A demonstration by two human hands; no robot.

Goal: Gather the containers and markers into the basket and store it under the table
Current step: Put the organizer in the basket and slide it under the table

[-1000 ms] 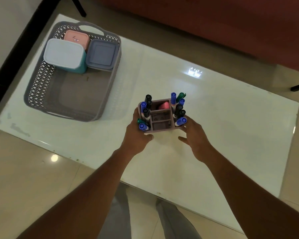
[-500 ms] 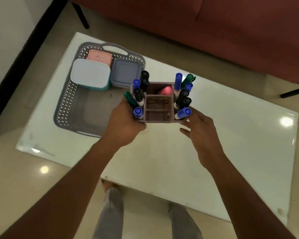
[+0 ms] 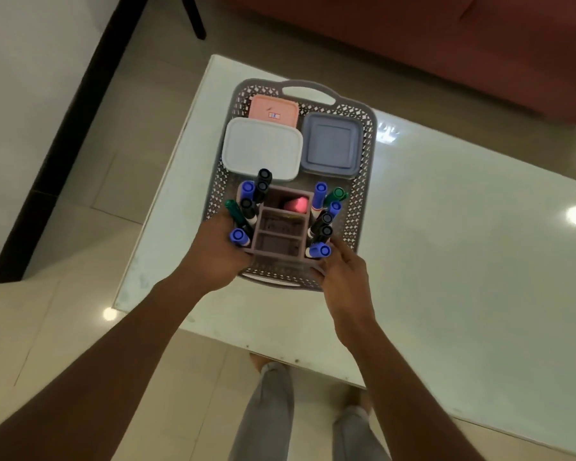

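Observation:
A mauve marker holder [image 3: 280,234] full of blue, black and green markers [image 3: 320,224] hangs over the near half of the grey lattice basket [image 3: 363,181]. My left hand [image 3: 213,257] grips its left side and my right hand [image 3: 345,277] its right side. A pink eraser-like piece [image 3: 296,204] lies in its far compartment. At the basket's far end sit three lidded containers: a pink one [image 3: 273,111], a white-lidded one [image 3: 261,148] and a blue-grey one [image 3: 330,146]. I cannot tell whether the holder touches the basket floor.
The basket stands at the left end of a white glossy table [image 3: 446,234]. A red sofa [image 3: 413,38] runs behind the table. A dark furniture leg [image 3: 193,18] and a black skirting strip [image 3: 57,144] are at the left. My legs [image 3: 273,414] stand at the table's near edge.
Both hands lifted the marker holder off the table and carried it left, from the table's middle to over the basket's near half. My view shifted left with it.

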